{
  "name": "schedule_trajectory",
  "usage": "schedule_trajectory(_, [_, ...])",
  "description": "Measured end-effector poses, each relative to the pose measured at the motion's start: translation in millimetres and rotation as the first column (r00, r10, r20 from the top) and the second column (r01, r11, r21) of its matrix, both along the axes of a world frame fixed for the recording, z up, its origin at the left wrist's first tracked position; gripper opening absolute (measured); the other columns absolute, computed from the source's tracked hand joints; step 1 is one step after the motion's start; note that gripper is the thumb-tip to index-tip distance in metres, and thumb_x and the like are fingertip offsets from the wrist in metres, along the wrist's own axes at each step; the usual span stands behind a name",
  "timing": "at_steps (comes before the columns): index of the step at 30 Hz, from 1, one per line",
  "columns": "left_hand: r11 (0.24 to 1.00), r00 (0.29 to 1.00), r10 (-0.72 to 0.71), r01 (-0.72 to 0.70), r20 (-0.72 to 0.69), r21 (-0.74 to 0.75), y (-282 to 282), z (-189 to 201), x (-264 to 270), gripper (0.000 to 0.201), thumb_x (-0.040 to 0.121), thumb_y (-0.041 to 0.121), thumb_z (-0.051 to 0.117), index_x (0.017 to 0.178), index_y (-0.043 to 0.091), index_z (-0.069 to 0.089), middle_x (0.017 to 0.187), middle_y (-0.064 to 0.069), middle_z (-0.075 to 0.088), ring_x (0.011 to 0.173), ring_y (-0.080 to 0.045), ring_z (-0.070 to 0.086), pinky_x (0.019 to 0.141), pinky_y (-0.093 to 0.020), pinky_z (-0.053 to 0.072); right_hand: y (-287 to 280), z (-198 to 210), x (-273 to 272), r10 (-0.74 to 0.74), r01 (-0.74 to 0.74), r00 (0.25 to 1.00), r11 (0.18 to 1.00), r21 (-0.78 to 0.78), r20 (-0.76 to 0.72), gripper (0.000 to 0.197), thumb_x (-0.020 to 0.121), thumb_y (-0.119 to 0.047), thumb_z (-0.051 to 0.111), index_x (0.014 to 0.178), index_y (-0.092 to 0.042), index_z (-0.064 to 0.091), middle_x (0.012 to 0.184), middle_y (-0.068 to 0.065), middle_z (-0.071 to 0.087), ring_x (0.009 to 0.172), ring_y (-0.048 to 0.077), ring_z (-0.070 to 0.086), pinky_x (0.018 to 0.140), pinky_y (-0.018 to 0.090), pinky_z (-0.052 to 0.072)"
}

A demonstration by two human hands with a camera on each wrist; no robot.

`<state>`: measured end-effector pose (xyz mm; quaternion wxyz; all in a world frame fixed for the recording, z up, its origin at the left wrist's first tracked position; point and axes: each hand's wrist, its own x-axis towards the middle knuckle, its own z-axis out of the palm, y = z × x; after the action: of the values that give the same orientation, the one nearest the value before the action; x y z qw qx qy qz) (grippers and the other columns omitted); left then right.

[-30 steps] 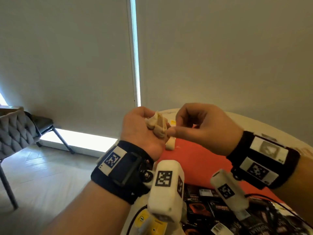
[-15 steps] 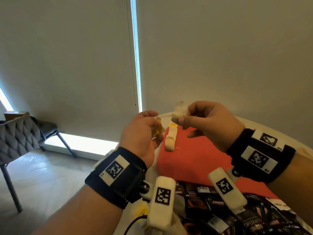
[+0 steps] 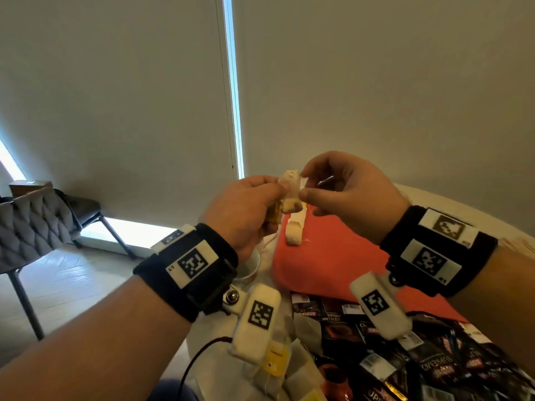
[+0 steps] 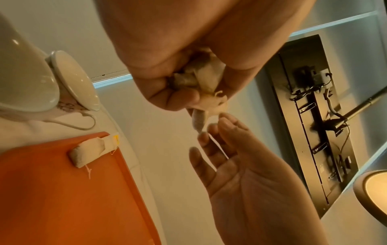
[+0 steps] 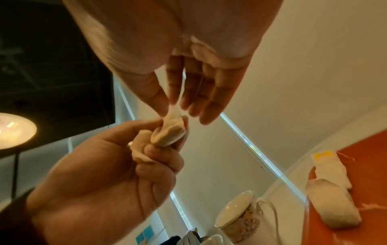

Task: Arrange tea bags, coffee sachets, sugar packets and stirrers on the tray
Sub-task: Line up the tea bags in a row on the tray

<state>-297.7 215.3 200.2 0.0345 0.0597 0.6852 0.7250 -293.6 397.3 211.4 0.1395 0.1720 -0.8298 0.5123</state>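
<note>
Both hands are raised above the far left corner of the orange tray (image 3: 341, 256). The left hand (image 3: 246, 209) is clenched round a small bunch of tea bags (image 5: 167, 134); the right hand (image 3: 347, 195) pinches the top bag between thumb and forefinger, other fingers loose. One tea bag (image 3: 293, 233) lies on the tray by its far left edge. Progress is judged early: coffee sachets (image 3: 405, 357) and loose tea bags (image 3: 289, 371) remain heaped near the person. Most of the tray surface is bare. A cup (image 4: 69, 82) stands just left of the tray.

White cup (image 5: 236, 215) beside the tray, grey quilted chair (image 3: 31, 224), lit lamp (image 5: 14, 131), closed roller blinds (image 3: 115, 96)
</note>
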Motion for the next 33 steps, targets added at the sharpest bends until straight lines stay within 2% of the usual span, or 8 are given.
schedule_trajectory(4, [0.998,1.000,-0.001,-0.001,-0.028,-0.063,-4,-2,-5,0.014,0.100,0.021,0.066,0.098,0.017,0.080,0.069,-0.005,0.061,0.059,-0.013,0.050,0.055,-0.028,0.042,-3,-2,-5,0.030,-0.017,0.989,0.996,-0.089,0.143,0.017,0.087,-0.024,0.080,0.101,-0.018,0.072,0.099,0.008,0.074,0.091,0.027,0.074,0.072,0.041,0.063])
schedule_trajectory(7, [0.994,0.998,0.015,-0.021,-0.054,-0.108,-7,-3,-9,0.010,0.100,0.021,0.068,0.097,0.020,0.077,0.064,0.001,0.055,0.059,-0.013,0.050,0.053,-0.026,0.045,-3,2,-8,0.011,0.008,0.995,0.979,-0.204,0.094,0.006,0.089,-0.016,0.077,0.092,-0.013,0.073,0.097,0.016,0.075,0.092,0.033,0.074,0.075,0.041,0.061])
schedule_trajectory(10, [0.993,0.996,0.024,-0.034,-0.088,-0.113,-11,-2,-12,0.008,0.097,0.024,0.072,0.104,0.021,0.075,0.059,0.005,0.054,0.057,-0.012,0.050,0.053,-0.025,0.046,-2,4,-10,0.004,0.004,0.999,0.978,-0.210,0.035,0.009,0.090,-0.015,0.076,0.096,-0.009,0.074,0.096,0.016,0.076,0.091,0.032,0.075,0.080,0.044,0.063])
schedule_trajectory(15, [0.974,0.986,0.028,-0.064,-0.163,-0.218,-12,0,-19,0.010,0.096,0.024,0.073,0.101,0.016,0.076,0.052,0.010,0.052,0.048,-0.007,0.046,0.050,-0.025,0.043,-7,0,-15,0.054,-0.025,0.993,0.969,-0.247,0.109,0.010,0.091,-0.009,0.074,0.101,-0.010,0.071,0.093,0.012,0.077,0.089,0.028,0.076,0.079,0.044,0.063])
schedule_trajectory(20, [0.970,0.994,0.068,-0.087,-0.089,-0.225,-10,0,-29,0.010,0.096,0.025,0.073,0.100,0.016,0.075,0.056,0.009,0.057,0.050,-0.006,0.049,0.054,-0.027,0.045,-7,-18,-33,0.067,0.031,0.965,0.932,-0.361,0.254,0.029,0.086,0.003,0.076,0.107,-0.011,0.062,0.093,0.019,0.075,0.083,0.031,0.076,0.070,0.041,0.062])
schedule_trajectory(25, [0.981,0.973,0.193,-0.193,0.127,-0.010,-24,2,-44,0.025,0.092,0.023,0.071,0.112,0.009,0.069,0.102,-0.010,0.066,0.076,-0.018,0.058,0.057,-0.028,0.051,7,-67,-69,-0.173,0.272,0.822,0.956,-0.107,0.542,0.033,0.079,0.004,0.081,0.097,-0.012,0.058,0.079,0.017,0.072,0.062,0.024,0.072,0.054,0.033,0.057])
schedule_trajectory(28, [0.976,0.964,0.190,-0.206,0.186,0.070,-32,0,-47,0.031,0.088,0.019,0.068,0.117,0.007,0.064,0.111,-0.015,0.062,0.083,-0.024,0.059,0.059,-0.031,0.054,11,-91,-83,-0.236,0.261,0.760,0.964,0.048,0.606,0.030,0.078,0.003,0.082,0.081,-0.013,0.057,0.073,0.014,0.069,0.059,0.024,0.068,0.053,0.033,0.056])
schedule_trajectory(33, [0.977,0.958,0.157,-0.187,0.238,0.107,-35,-4,-51,0.030,0.087,0.015,0.067,0.116,0.008,0.063,0.109,-0.015,0.060,0.082,-0.023,0.059,0.056,-0.030,0.053,4,-106,-92,-0.294,0.212,0.769,0.955,0.208,0.568,0.027,0.075,-0.009,0.088,0.072,-0.014,0.062,0.071,0.010,0.070,0.065,0.026,0.066,0.048,0.028,0.049])
